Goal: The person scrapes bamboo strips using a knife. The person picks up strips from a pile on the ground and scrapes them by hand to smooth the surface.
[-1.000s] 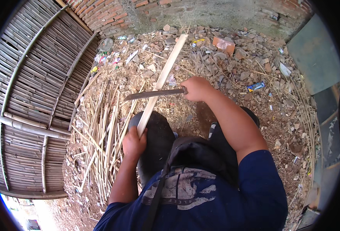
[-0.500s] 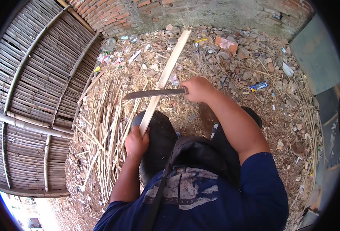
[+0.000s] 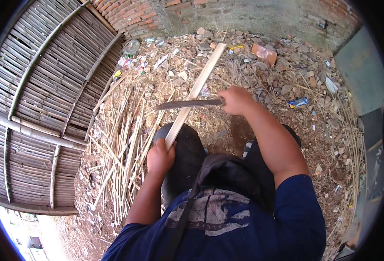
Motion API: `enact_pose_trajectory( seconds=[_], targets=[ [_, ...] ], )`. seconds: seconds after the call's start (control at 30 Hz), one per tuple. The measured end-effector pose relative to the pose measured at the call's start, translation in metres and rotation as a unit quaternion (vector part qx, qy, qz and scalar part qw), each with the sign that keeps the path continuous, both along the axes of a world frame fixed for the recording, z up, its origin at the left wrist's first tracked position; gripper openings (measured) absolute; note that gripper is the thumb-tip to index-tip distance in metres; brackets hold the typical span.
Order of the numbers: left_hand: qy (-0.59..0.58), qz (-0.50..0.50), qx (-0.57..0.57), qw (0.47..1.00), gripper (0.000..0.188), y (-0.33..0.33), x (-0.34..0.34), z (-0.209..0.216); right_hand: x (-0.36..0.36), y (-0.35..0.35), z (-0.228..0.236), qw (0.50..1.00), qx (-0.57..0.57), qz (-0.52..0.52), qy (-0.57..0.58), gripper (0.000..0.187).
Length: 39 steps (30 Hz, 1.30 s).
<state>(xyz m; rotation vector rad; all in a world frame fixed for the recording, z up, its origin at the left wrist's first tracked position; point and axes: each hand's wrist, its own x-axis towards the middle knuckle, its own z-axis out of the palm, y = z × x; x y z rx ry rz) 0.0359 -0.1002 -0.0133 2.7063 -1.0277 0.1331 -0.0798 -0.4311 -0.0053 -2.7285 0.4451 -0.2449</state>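
My left hand (image 3: 160, 156) is closed around the near end of a long, pale bamboo strip (image 3: 206, 71), beside my left knee. The strip slants away from me, up and to the right, over the littered ground. In my right hand (image 3: 237, 101), fingers wrapped round the handle, is a machete (image 3: 187, 104) with a dark, slightly curved blade. The blade points left and crosses over the strip around its middle. Whether its edge touches the strip I cannot tell. Most of the machete's handle is hidden inside my fist.
Many thin split bamboo sticks (image 3: 124, 152) lie piled left of my legs. A bamboo slat wall (image 3: 39, 100) borders the left side, a brick wall (image 3: 244, 19) the far side. A broken brick (image 3: 265, 54) and a blue wrapper (image 3: 298, 102) lie among rubble. Grey panels (image 3: 359, 69) stand at right.
The view has shifted slightly, so most things appear a little further right. My hands still hold the strip and the machete, whose blade stays across the strip at nearly the same spot.
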Motion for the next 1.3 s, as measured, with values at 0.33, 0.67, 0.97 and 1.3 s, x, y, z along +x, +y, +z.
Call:
enact_pose_trajectory(
  seconds=[0.33,0.67,0.97,1.3],
  targets=[
    [-0.009,-0.013,-0.021,1.0,0.041,0.006,-0.001,-0.007,0.008,0.01,-0.001,0.999,0.047,0.021,0.011,0.023],
    [0.001,0.015,-0.007,1.0,0.039,0.004,-0.003,-0.004,0.008,0.036,0.018,0.994,-0.04,0.091,-0.04,0.015],
    [0.017,0.011,-0.023,1.0,0.039,-0.002,-0.001,-0.004,0.003,-0.012,-0.005,0.998,0.033,-0.044,-0.024,0.017],
    [-0.017,-0.028,-0.05,0.998,0.038,0.004,0.001,-0.013,0.007,0.023,0.008,0.999,0.027,0.034,-0.011,0.015]
  ],
)
